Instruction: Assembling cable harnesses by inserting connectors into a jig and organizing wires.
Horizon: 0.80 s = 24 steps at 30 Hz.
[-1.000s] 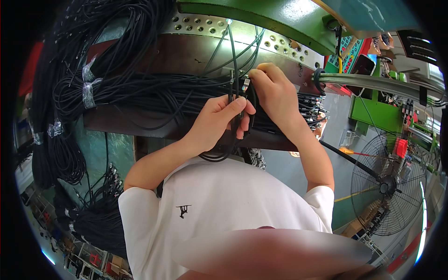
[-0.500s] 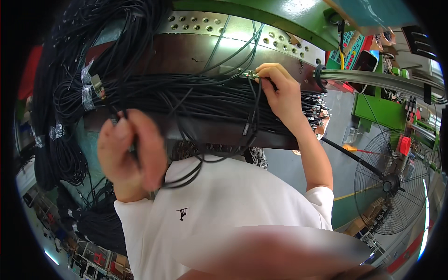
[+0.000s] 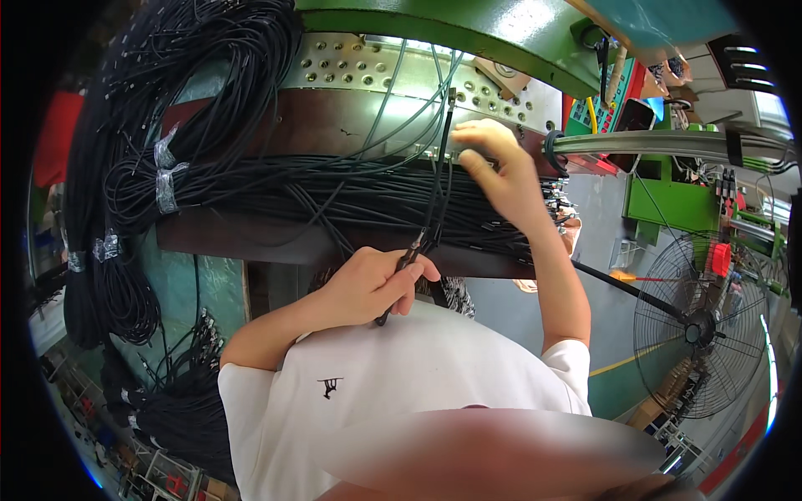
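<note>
My left hand (image 3: pixel 380 286) is closed round a black cable (image 3: pixel 407 257) in front of my chest. Dark strands run from near this hand up past the table, and a small metal connector (image 3: pixel 452 97) shows at their top end. Beside those strands, my right hand (image 3: pixel 501 171) is raised with thumb and fingers apart. Nothing shows between them. Under it lies a thick bundle of black cables (image 3: pixel 359 188) stretched across the brown tabletop (image 3: pixel 334 242), partly hidden by the right hand and wrist.
Coiled black cables (image 3: pixel 171 188), tied with clear film, lie at the left. A perforated metal plate (image 3: pixel 351 71) and a green machine frame (image 3: pixel 434 29) stand at the far side. Right are a grey cable arm (image 3: pixel 643 142) and a large fan (image 3: pixel 700 330).
My left hand has come from the left to the middle, nearer my chest, with the cable. The cable loop before my chest is gone. My right hand has opened its pinch on the connector piece.
</note>
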### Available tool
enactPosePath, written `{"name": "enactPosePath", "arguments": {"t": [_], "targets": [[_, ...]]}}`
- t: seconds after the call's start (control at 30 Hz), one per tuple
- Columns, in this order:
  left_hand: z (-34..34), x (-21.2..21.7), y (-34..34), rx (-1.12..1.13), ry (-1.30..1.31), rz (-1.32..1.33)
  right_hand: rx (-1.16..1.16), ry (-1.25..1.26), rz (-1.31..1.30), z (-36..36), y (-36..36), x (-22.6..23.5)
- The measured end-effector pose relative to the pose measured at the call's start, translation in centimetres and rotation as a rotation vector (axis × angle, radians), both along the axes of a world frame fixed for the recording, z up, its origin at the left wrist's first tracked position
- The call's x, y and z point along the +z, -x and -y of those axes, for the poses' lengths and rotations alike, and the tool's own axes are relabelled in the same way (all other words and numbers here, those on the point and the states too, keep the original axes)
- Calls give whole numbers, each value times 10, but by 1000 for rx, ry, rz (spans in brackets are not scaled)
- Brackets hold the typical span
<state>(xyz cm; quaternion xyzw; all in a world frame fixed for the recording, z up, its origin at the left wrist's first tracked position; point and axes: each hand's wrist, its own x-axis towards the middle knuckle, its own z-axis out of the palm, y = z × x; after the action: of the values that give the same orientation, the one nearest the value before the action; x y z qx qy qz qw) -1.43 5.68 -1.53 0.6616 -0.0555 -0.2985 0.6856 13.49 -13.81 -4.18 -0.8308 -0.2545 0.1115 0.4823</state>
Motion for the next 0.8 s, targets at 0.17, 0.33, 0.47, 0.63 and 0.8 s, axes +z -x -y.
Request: {"name": "enactPosePath", "arguments": {"t": [0.17,0.33,0.47,0.63,0.8], "targets": [[12,3,-8,-93,-104,21,-49,-431,-668,-15,-2,38],[27,-9,-5,15,176,-80,-67,-517,-601,-8,17,34],[35,-2,-25,267,484,-315,-51,-248,-111,-4,36,25],[40,-8,-34,236,722,-484,-163,38,934,0,24,7],[40,5,-30,352,519,-483,-66,75,1034,16,9,-11]]}}
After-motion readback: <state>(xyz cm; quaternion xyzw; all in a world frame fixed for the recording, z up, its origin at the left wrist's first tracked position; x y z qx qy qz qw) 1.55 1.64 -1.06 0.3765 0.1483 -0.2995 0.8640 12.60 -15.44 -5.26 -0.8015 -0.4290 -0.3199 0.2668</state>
